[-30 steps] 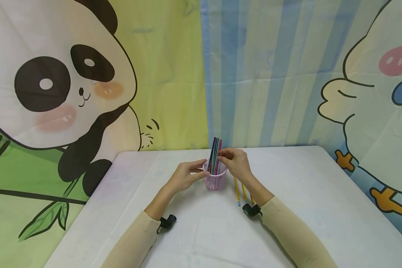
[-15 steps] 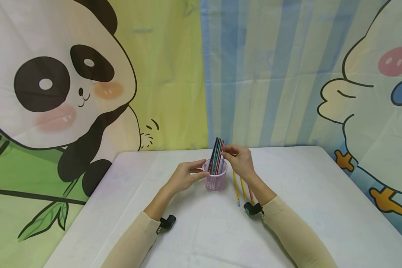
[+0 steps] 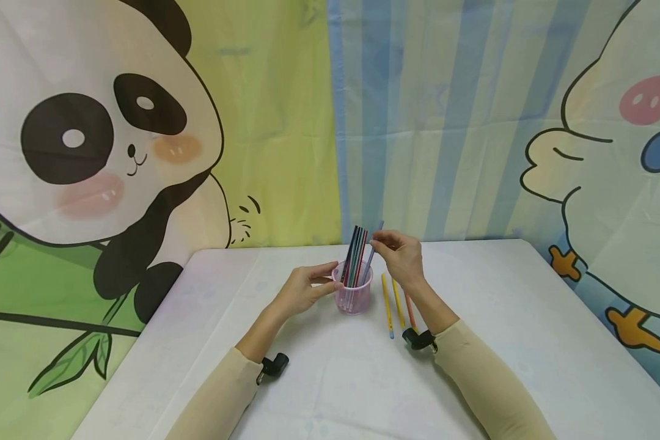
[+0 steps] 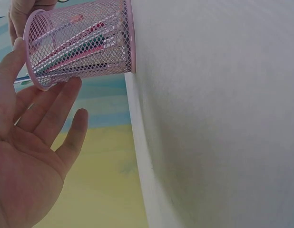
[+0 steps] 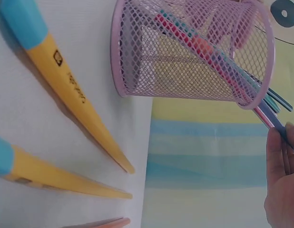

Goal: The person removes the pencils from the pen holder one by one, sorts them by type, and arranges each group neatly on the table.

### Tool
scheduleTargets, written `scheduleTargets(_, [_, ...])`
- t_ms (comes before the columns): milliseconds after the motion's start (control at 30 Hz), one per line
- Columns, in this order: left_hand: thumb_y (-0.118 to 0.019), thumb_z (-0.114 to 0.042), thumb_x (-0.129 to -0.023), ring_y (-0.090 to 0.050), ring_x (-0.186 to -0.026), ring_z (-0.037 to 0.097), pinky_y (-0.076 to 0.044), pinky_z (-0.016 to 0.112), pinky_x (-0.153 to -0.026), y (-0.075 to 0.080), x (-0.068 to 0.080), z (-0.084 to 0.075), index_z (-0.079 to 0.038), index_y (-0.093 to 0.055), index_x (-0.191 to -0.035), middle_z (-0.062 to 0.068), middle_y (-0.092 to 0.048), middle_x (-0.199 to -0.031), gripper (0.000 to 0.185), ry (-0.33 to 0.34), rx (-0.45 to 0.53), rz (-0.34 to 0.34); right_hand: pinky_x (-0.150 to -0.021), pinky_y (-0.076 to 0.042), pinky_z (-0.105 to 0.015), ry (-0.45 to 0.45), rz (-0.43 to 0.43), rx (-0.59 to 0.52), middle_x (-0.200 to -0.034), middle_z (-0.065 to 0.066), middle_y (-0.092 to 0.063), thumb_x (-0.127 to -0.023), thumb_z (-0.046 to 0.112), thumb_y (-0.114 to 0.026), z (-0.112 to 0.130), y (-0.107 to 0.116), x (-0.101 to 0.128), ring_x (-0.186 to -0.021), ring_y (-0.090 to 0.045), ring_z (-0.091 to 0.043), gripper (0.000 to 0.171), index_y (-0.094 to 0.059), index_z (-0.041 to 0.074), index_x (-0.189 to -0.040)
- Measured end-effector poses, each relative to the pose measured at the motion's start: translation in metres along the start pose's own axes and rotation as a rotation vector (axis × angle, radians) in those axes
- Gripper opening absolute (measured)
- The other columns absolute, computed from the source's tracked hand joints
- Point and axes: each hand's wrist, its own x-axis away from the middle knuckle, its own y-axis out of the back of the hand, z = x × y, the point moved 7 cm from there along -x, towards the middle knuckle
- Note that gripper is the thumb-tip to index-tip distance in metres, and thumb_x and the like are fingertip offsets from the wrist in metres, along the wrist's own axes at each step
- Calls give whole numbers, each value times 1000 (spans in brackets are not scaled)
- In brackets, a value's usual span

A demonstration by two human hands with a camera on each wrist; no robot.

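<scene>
A pink mesh pen cup [image 3: 354, 302] stands upright on the white table. My left hand [image 3: 304, 289] holds it at the rim, thumb on one side and fingers on the other. Several dark, teal and red pencils [image 3: 353, 256] lean inside it. With thumb and fingertips, my right hand [image 3: 403, 256] pinches a purple pencil [image 3: 369, 264] near its upper part. That pencil sticks up higher than the others and slants right, its lower end still within the cup. In the right wrist view, the purple pencil [image 5: 276, 124] passes over the cup's rim.
Right of the cup, two yellow pencil-like sticks with blue ends [image 3: 387, 305] and an orange one [image 3: 410, 313] lie on the table [image 3: 319, 391], partly under my right forearm. Behind the table's far edge hangs a printed curtain [image 3: 286, 153] with a panda.
My right hand has moved up and to the right, drawing the purple pencil partly out and away from the others. My left hand and the cup have stayed put.
</scene>
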Motion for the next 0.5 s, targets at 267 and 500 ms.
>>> scheduleTargets(267, [-79,-42,-92,-74,-114,19,-60,42,-95,0,0,-1,-13,-59,-148,8,-67,-142,67,-27,5,1,-78,-59,-17,-42,-51,-169,-108,-36,-71,-92,-6,-74,2,11,-6,-80,-74,-12,20,-73,-12,-111])
scheduleTargets(500, [-80,-42,-91,-74,-114,19,-60,41,-94,0,0,-1,-11,-59,-148,9,-67,-141,68,-32,13,-2,-81,-60,-20,-78,-128,-267,-107,-25,-75,-92,-4,-75,5,18,-8,-79,-73,-6,22,-72,-12,-112])
